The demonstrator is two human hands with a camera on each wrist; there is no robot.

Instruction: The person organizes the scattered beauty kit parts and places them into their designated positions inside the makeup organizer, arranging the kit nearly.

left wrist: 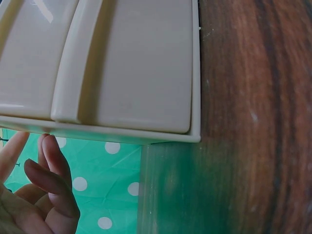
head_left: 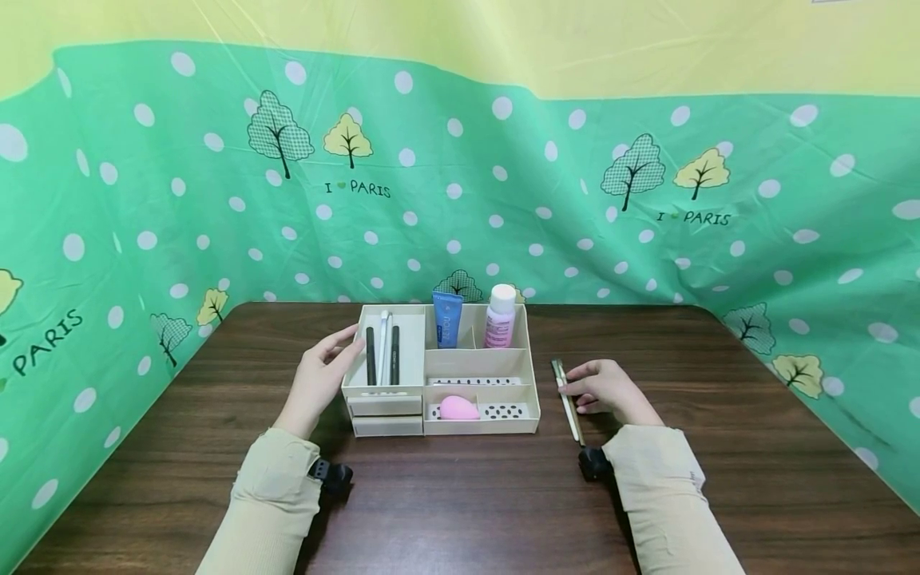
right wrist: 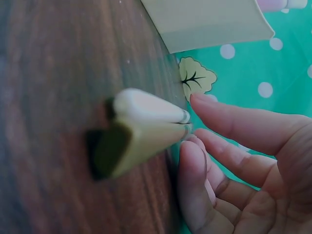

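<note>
A cream desktop organizer stands on the table. My left hand rests its fingertips against the organizer's left side; in the left wrist view, fingers touch the side of the two cream drawers. To the right of the organizer, my right hand pinches two makeup brushes, one with a white handle, one golden brown. In the right wrist view, the brushes point their handle ends at the camera, and fingers lie on both sides of their far part.
Slim dark pens and white sticks stand in the organizer's left compartment. A blue tube and a white-capped pink bottle stand at the back. A pink makeup sponge lies in front. Green dotted cloth hangs behind the wooden table.
</note>
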